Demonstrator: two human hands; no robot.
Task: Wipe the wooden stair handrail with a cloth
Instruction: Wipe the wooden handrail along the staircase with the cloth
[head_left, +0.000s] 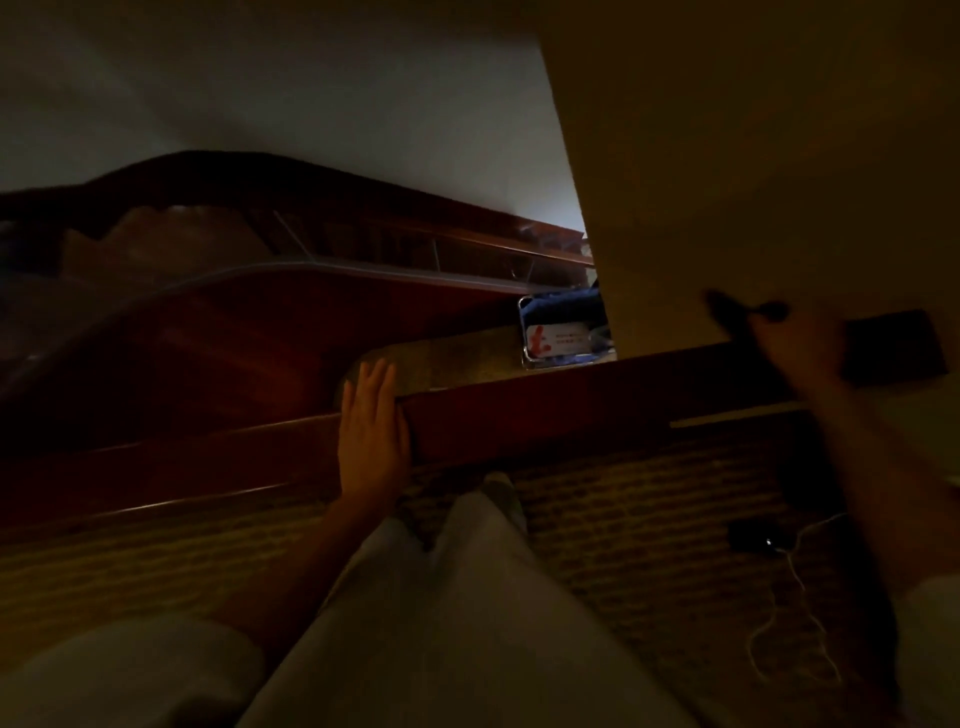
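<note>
A flat left hand (371, 426) is resting on the dark reddish wooden handrail (571, 410), the grip of the blurred right hand (795, 345) unreadable, no cloth in sight, wiping seemingly yet to begin.

The room is dim. A pale wall (311, 78) fills the back, and a cream wall (753, 156) stands at the right. Patterned carpet (623, 509) covers the floor, and a white cable (795, 597) lies loose on it. A clear labelled box (563, 332) sits beside the cream wall's edge.

pale short sleeves (130, 670), bare forearms (311, 561), pale loose trousers (467, 623)
</note>
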